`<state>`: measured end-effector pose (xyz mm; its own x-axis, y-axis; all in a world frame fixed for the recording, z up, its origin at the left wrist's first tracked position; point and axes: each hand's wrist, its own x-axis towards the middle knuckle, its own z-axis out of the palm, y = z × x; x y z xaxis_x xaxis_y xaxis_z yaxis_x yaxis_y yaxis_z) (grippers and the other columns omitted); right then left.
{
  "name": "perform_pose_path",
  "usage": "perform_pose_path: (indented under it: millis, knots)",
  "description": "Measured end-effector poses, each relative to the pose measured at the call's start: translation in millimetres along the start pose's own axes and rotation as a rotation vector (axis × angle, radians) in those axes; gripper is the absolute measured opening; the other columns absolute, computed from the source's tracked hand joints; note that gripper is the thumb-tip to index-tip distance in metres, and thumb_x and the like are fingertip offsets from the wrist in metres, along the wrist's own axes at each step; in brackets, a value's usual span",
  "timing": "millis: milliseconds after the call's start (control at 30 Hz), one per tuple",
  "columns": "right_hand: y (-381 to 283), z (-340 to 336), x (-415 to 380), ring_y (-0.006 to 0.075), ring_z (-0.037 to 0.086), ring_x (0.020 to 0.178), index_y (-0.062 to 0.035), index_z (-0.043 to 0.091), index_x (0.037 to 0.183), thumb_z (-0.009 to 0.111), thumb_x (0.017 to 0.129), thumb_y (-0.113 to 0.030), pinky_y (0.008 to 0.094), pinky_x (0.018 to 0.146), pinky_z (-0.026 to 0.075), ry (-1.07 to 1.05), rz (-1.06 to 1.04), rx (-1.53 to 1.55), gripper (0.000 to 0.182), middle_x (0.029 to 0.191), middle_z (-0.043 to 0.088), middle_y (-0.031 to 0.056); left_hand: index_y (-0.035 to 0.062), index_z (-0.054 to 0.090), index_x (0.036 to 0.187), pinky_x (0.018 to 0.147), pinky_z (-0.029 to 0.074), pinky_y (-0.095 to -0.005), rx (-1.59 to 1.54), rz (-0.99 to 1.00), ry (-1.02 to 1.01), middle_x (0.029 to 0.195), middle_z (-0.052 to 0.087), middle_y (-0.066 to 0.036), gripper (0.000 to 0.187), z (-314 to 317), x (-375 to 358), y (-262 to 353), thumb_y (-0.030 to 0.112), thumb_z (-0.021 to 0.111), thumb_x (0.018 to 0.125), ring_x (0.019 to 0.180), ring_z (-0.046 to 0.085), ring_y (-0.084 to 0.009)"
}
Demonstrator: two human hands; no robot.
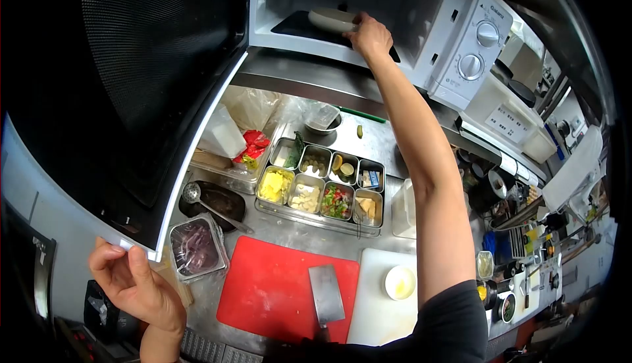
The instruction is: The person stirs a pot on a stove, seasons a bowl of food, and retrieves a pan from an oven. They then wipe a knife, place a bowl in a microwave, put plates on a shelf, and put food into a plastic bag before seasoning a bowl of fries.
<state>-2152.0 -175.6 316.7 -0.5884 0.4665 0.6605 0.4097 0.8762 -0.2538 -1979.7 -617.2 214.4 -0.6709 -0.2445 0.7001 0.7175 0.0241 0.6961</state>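
At the lower left, my left hand [137,287] pinches the bottom corner of the open microwave door [141,116]. My right arm reaches up into the white microwave [471,44], where my right hand [370,34] grips the right rim of a pale bowl [329,19]. That bowl is over the dark plate [296,26] on the microwave floor. Whether it rests there or is slightly raised, I cannot tell. What the bowl contains is not visible.
Below are metal ingredient containers [305,193], a wrapped tub of purplish food [195,248], and a black dish [220,200] with a ladle. A cleaver [326,292] lies on a red board [263,287]; a small white bowl [400,283] sits on a white board [372,304].
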Motion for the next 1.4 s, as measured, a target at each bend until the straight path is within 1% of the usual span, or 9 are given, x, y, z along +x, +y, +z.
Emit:
perform_pose_path:
  millis: [167, 233, 267, 333, 667, 967, 1233, 1333, 1400]
  knots:
    - [-6.5, -9.5, -4.9, 0.0301, 0.058, 0.098, -0.0150, 0.062, 0.101, 0.074, 0.069, -0.031, 0.0413, 0.081, 0.048, 0.035, -0.094, -0.041, 0.037, 0.098, 0.064, 0.0115, 0.0078, 0.043, 0.094, 0.069, 0.033, -0.0208, 0.012, -0.022, 0.014, 0.087, 0.040, -0.002, 0.022, -2.3, 0.1, -1.0, 0.001, 0.060, 0.082, 0.075, 0.042, -0.0087]
    - [2.4, -2.7, 2.8, 0.0302, 0.056, 0.098, -0.0132, 0.062, 0.100, 0.071, 0.071, -0.023, 0.0416, 0.080, 0.049, 0.189, -0.261, -0.254, 0.032, 0.095, 0.062, 0.0116, 0.0079, 0.044, 0.095, 0.071, 0.034, -0.0212, 0.030, -0.024, 0.019, 0.087, 0.041, -0.002, 0.022, -5.7, 0.7, -3.6, 0.001, 0.060, 0.082, 0.076, 0.043, -0.0089]
    - [4.5, -5.1, 2.5, 0.0302, 0.056, 0.098, -0.0132, 0.062, 0.100, 0.071, 0.071, -0.023, 0.0416, 0.080, 0.049, 0.187, -0.263, -0.256, 0.032, 0.095, 0.062, 0.0116, 0.0079, 0.044, 0.095, 0.071, 0.034, -0.0212, 0.030, -0.027, 0.020, 0.087, 0.041, -0.002, 0.022, -5.7, 0.2, -3.9, 0.001, 0.060, 0.082, 0.076, 0.043, -0.0089]
    - [7.1, -11.1, 3.6, 0.0297, 0.055, 0.098, -0.0107, 0.061, 0.097, 0.067, 0.071, -0.014, 0.0414, 0.080, 0.050, 0.214, -0.508, -0.340, 0.026, 0.095, 0.060, 0.0098, 0.0079, 0.044, 0.096, 0.072, 0.034, -0.0216, 0.022, -0.009, 0.018, 0.089, 0.042, -0.003, 0.022, -5.0, 0.6, -3.9, 0.001, 0.060, 0.082, 0.077, 0.043, -0.0093]
    - [13.1, -33.5, 1.9, 0.0308, 0.055, 0.100, -0.0073, 0.055, 0.094, 0.065, 0.071, -0.009, 0.0404, 0.080, 0.049, 0.037, -0.692, -0.315, 0.024, 0.098, 0.062, 0.0083, 0.0072, 0.044, 0.097, 0.076, 0.036, -0.0222, -0.020, -0.036, 0.018, 0.100, 0.046, -0.005, 0.020, -4.4, 0.4, -4.2, -0.001, 0.058, 0.084, 0.082, 0.046, -0.0098]
    - [22.7, -77.7, -28.3, 0.0314, 0.059, 0.082, -0.0049, 0.049, 0.087, 0.066, 0.075, -0.010, 0.0419, 0.070, 0.047, -0.051, -0.789, -0.212, 0.021, 0.088, 0.060, 0.0098, 0.0054, 0.046, 0.097, 0.079, 0.039, -0.0227, -0.043, 0.014, 0.038, 0.109, 0.050, -0.010, 0.019, 1.3, 4.3, -4.0, -0.003, 0.057, 0.083, 0.087, 0.049, -0.0113]
    - [26.9, -175.3, -131.6, 0.0287, 0.058, 0.073, -0.0059, 0.049, 0.092, 0.066, 0.073, -0.001, 0.0377, 0.063, 0.047, -0.143, -0.897, 0.033, 0.026, 0.084, 0.056, 0.0098, 0.0040, 0.047, 0.096, 0.077, 0.045, -0.0239, -0.053, -0.016, 0.043, 0.112, 0.052, -0.012, 0.017, 5.4, 3.1, 1.5, -0.003, 0.057, 0.085, 0.089, 0.054, -0.0122]
    - [8.8, -225.5, -209.0, 0.0265, 0.058, 0.073, -0.0054, 0.050, 0.090, 0.067, 0.070, -0.001, 0.0351, 0.062, 0.048, -0.266, -0.826, 0.039, 0.027, 0.083, 0.055, 0.0085, 0.0031, 0.051, 0.096, 0.074, 0.045, -0.0215, 0.006, 0.015, 0.060, 0.105, 0.056, -0.008, 0.015, 5.2, 5.0, 1.0, 0.000, 0.060, 0.085, 0.086, 0.055, -0.0103]
    - [24.4, -236.2, -247.5, 0.0241, 0.057, 0.071, -0.0042, 0.054, 0.091, 0.069, 0.069, -0.003, 0.0323, 0.059, 0.048, -0.221, -0.916, 0.081, 0.027, 0.085, 0.058, 0.0080, 0.0026, 0.053, 0.097, 0.073, 0.045, -0.0215, 0.061, 0.007, 0.063, 0.099, 0.057, -0.006, 0.015, 6.9, 4.1, 6.2, 0.003, 0.062, 0.085, 0.085, 0.055, -0.0093]
